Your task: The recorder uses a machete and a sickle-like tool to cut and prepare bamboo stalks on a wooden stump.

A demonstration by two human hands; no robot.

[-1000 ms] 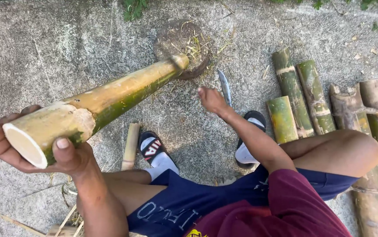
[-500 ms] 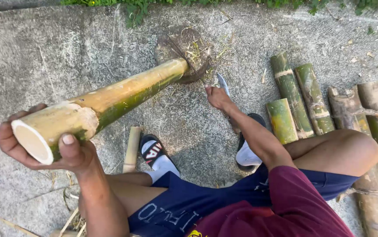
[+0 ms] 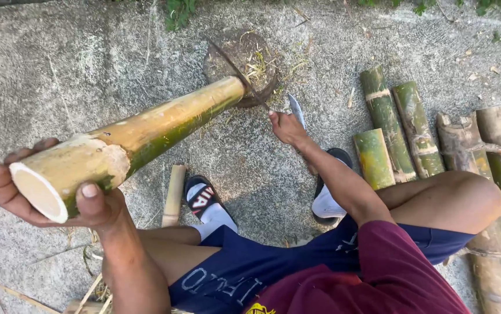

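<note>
Left hand: we see the left hand (image 3: 58,200) cupped under the near cut end of a bamboo pole (image 3: 146,136), fingers wrapped around the far side and thumb pressed on the near side, so the grip is closed on the pole.
Bamboo pole: it runs up and away from that grip, pale and scraped near the hand, green along its lower flank further out; the hollow cut end faces the camera just beside the thumb.
Far end of pole: it rests on a round wood chopping block (image 3: 244,61) set on the concrete ground (image 3: 58,70), well away from the left grip.
Right hand: the right hand (image 3: 288,128) is lowered to the ground just below the block, fingers curled on the handle of a knife (image 3: 297,110); we see the blade poking out past the knuckles, pointing away from us.
Knife vs pole: the blade lies just beside the pole's far end, apart from it; we cannot tell whether the tip touches the ground.
Beyond the right grip: several cut bamboo sections (image 3: 404,131) lie side by side on the concrete, outboard of the right forearm.
Between the grips: a black sandal (image 3: 201,197) on a white-socked foot, with a short split bamboo piece (image 3: 174,195) beside it.
Block surface: loose bamboo shavings scattered on top.
</note>
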